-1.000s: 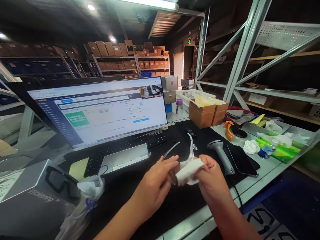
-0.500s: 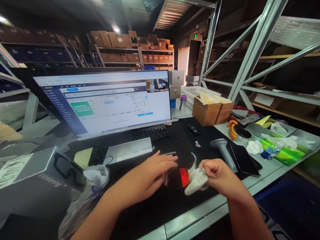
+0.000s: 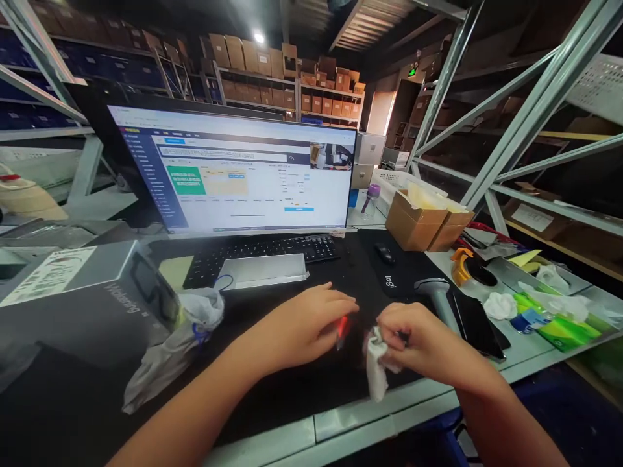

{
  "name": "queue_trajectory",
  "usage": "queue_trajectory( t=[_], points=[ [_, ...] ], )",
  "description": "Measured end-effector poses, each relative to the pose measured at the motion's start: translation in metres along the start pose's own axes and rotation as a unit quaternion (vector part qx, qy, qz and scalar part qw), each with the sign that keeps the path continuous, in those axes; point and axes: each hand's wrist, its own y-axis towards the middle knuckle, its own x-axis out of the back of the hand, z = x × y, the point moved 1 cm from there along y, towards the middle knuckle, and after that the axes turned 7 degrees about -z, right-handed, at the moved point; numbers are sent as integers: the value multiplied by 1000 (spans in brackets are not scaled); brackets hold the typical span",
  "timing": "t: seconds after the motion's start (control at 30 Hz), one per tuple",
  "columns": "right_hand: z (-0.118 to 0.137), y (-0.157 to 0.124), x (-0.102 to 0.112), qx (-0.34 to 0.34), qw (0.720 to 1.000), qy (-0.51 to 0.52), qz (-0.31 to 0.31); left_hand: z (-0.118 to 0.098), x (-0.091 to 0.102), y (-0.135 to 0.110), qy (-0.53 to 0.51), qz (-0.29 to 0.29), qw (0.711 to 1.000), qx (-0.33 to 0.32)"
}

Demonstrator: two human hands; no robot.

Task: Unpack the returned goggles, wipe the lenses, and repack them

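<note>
My left hand (image 3: pixel 305 321) curls over a pair of glasses with a red-tinted lens (image 3: pixel 343 326), gripping them low above the black desk mat (image 3: pixel 292 389). Only a sliver of the lens shows past my fingers. My right hand (image 3: pixel 417 340) is closed round a white cloth (image 3: pixel 376 366), which hangs down from my fingers right beside the lens. Both hands sit in front of the keyboard (image 3: pixel 265 250) and the lit monitor (image 3: pixel 233 172).
A grey box (image 3: pixel 73 295) with dark glasses and a crumpled plastic bag (image 3: pixel 180 331) lies at left. A handheld scanner (image 3: pixel 438 295), phone (image 3: pixel 474 318), mouse (image 3: pixel 384 253), cardboard boxes (image 3: pixel 416 224), tissues and green packs (image 3: pixel 559 321) crowd the right. Steel racking (image 3: pixel 525 123) rises behind.
My hands dropped from chest height to the desk mat; the glasses turned so the red lens showed, then got covered by my left hand. The cloth now hangs down. My head turned left.
</note>
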Motion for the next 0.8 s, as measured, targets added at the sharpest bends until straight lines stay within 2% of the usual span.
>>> queue_trajectory(
  t=[0.1, 0.2, 0.27, 0.37, 0.47, 0.53, 0.67, 0.73, 0.8],
  points=[
    [-4, -2, -1, -76, 992, 102, 25, 2, 1, 0, 35, -94, 995, -16],
    [-4, -5, 0, -125, 978, 163, 20, 2, 0, -1, 74, -110, 991, -26],
    [1, -1, -7, -126, 984, 123, -2, 0, -3, -1, 110, -96, 989, -38],
    [13, 12, -27, -96, 993, -11, -72, -1, -10, -2, 165, -71, 981, -73],
    [18, 24, -39, -60, 987, -90, -120, 3, -10, -2, 189, -80, 974, -94],
    [14, 24, -31, -55, 994, -44, -86, 5, -3, -3, 181, -97, 975, -83],
    [1, 13, 1, -55, 994, 81, 56, 5, 9, -4, 133, -111, 984, -45],
    [0, 9, 6, -71, 989, 104, 76, 3, 7, -4, 127, -113, 985, -34],
    [4, 11, -3, -101, 987, 118, 47, 1, 1, -3, 136, -108, 984, -31]
  ],
)
